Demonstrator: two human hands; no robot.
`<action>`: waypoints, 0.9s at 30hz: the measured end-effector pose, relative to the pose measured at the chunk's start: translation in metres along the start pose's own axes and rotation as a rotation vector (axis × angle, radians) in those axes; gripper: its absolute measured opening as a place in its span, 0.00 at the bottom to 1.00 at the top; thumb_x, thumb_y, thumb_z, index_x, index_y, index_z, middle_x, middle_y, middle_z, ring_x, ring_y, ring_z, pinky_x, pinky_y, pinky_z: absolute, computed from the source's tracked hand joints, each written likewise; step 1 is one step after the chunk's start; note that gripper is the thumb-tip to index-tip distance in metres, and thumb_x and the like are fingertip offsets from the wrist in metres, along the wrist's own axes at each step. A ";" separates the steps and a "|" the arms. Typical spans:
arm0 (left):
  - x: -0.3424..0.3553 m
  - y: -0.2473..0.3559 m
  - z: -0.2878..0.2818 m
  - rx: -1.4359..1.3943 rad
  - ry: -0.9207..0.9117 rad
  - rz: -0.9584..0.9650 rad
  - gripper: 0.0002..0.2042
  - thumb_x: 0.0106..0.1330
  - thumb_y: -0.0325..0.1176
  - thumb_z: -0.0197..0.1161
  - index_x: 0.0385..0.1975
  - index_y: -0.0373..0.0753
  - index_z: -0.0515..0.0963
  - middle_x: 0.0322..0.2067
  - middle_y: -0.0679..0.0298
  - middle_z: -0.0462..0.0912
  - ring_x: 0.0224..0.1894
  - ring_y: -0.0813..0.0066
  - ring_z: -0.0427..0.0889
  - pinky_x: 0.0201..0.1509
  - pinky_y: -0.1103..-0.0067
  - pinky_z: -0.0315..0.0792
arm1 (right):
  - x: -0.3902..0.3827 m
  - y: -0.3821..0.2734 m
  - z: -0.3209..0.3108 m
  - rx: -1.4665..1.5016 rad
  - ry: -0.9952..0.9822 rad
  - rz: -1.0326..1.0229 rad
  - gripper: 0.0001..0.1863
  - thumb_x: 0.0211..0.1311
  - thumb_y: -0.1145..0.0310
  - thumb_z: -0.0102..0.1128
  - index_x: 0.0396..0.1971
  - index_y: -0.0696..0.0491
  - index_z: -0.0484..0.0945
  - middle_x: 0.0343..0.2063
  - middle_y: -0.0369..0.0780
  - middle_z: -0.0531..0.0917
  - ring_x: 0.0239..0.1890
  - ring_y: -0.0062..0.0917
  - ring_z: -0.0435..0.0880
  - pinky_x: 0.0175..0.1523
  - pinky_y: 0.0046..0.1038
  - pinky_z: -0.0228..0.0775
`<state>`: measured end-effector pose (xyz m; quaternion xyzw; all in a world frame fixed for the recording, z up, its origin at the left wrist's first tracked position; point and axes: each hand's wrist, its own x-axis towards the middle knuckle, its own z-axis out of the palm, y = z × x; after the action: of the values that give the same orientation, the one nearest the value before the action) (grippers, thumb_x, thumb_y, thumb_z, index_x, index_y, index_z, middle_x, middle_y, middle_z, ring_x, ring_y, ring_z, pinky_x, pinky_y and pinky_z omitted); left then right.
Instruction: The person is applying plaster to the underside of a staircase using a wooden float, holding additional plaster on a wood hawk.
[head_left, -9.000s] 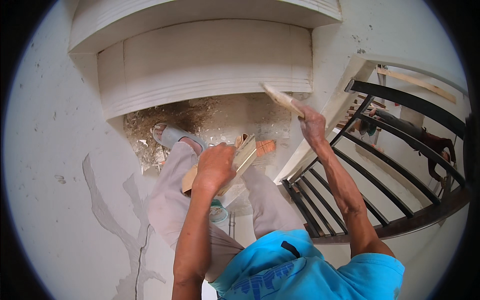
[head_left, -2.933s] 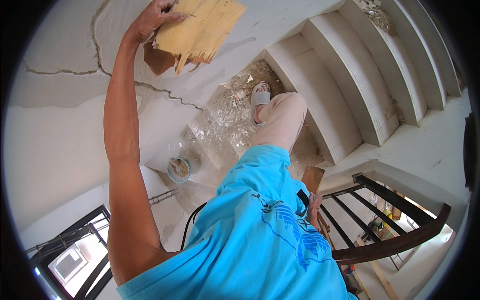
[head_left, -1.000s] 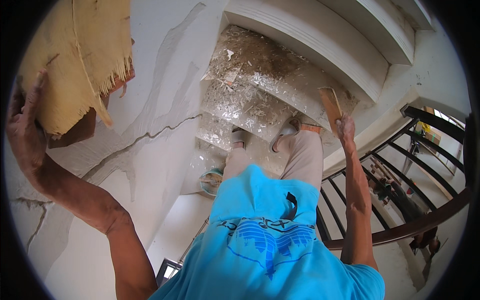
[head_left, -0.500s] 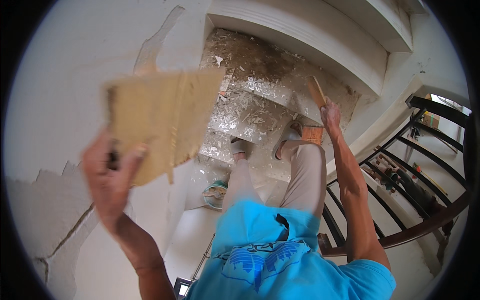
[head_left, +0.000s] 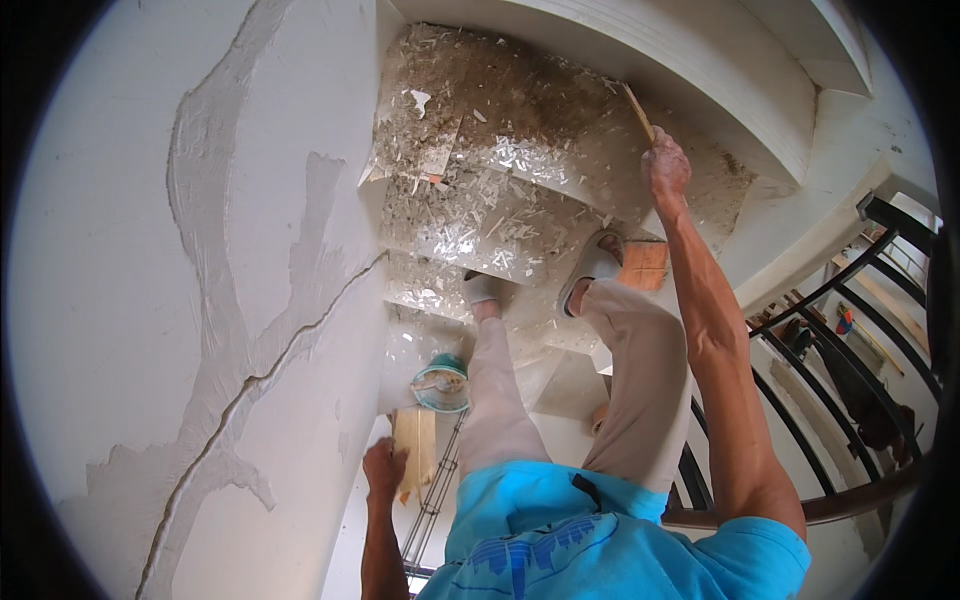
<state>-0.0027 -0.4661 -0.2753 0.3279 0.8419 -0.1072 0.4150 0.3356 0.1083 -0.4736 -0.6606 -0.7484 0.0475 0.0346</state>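
My left hand [head_left: 384, 467] is down low by the wall, its fingers closed on a yellowish flat board [head_left: 415, 448], seen partly edge-on with a ridge along it. Near the upper step, my right hand [head_left: 667, 168] grips a thin wooden-coloured flat piece [head_left: 637, 112], turned nearly on edge; its exact kind is unclear. A teal bucket [head_left: 440, 385] with pale material in it stands just beyond the board. To the left, a long crack [head_left: 255, 383] runs up the white wall [head_left: 110, 250] through grey filler patches [head_left: 208, 200].
Pale chips and debris litter the winding stair treads [head_left: 470, 140]. A reddish brick [head_left: 644, 265] lies beside my right foot [head_left: 596, 262]. A black railing [head_left: 835, 360] curves along the right, and more stairs [head_left: 660, 60] rise at the top.
My left hand has swung the board from high before the wall down toward the bucket, and it looks smaller. My right hand has moved slightly upward. The view has shifted, showing more of the wall crack.
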 end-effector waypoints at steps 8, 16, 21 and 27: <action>-0.035 -0.010 0.038 -0.115 -0.140 -0.135 0.17 0.50 0.39 0.71 0.34 0.33 0.80 0.28 0.50 0.81 0.32 0.50 0.80 0.37 0.63 0.72 | 0.006 -0.101 0.017 0.110 -0.052 -0.098 0.12 0.57 0.72 0.49 0.39 0.50 0.78 0.37 0.44 0.84 0.43 0.41 0.83 0.46 0.40 0.75; -0.030 -0.012 0.044 -0.219 -0.152 -0.193 0.22 0.48 0.41 0.72 0.39 0.31 0.81 0.29 0.47 0.83 0.33 0.53 0.83 0.40 0.66 0.74 | 0.032 -0.167 0.005 0.261 -0.026 -0.141 0.10 0.54 0.73 0.49 0.32 0.55 0.80 0.32 0.50 0.84 0.37 0.48 0.84 0.45 0.46 0.75; -0.039 -0.019 0.057 -0.231 -0.124 -0.156 0.22 0.48 0.41 0.71 0.37 0.30 0.80 0.27 0.48 0.82 0.31 0.52 0.82 0.37 0.65 0.73 | 0.020 -0.180 -0.005 0.115 -0.224 -0.229 0.10 0.55 0.74 0.51 0.35 0.55 0.80 0.32 0.49 0.85 0.37 0.44 0.85 0.45 0.43 0.77; -0.032 -0.018 0.065 -0.221 -0.092 -0.096 0.20 0.49 0.41 0.71 0.34 0.29 0.79 0.24 0.49 0.80 0.28 0.54 0.80 0.34 0.65 0.71 | -0.019 -0.192 0.006 0.134 -0.235 -0.387 0.11 0.53 0.78 0.52 0.37 0.55 0.80 0.32 0.48 0.85 0.35 0.42 0.86 0.41 0.41 0.79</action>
<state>0.0409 -0.5238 -0.2933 0.2341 0.8433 -0.0484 0.4813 0.1477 0.0659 -0.4565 -0.4909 -0.8553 0.1661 -0.0008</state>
